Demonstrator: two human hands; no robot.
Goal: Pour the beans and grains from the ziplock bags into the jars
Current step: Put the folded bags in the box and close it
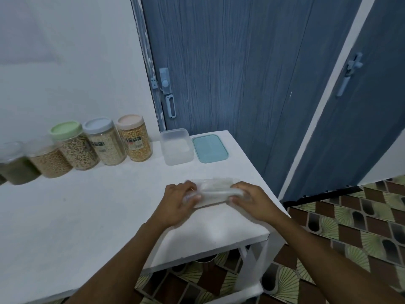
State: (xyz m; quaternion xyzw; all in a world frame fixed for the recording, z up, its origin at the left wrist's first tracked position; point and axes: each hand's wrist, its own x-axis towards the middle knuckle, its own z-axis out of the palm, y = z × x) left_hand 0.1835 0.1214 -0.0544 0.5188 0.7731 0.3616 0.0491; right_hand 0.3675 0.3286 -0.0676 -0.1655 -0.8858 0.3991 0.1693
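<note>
On table [87, 216], left hand [177, 204], right hand [252, 200] grip bag [215, 194].

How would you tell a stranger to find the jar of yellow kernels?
Start at the blue door behind the white table, where a row of jars lines the wall. The jar of yellow kernels ends that row on the right, nearest the door, beside a clear box. It alone has a pale pink lid and golden contents; its neighbour's lid is pale blue.
</note>
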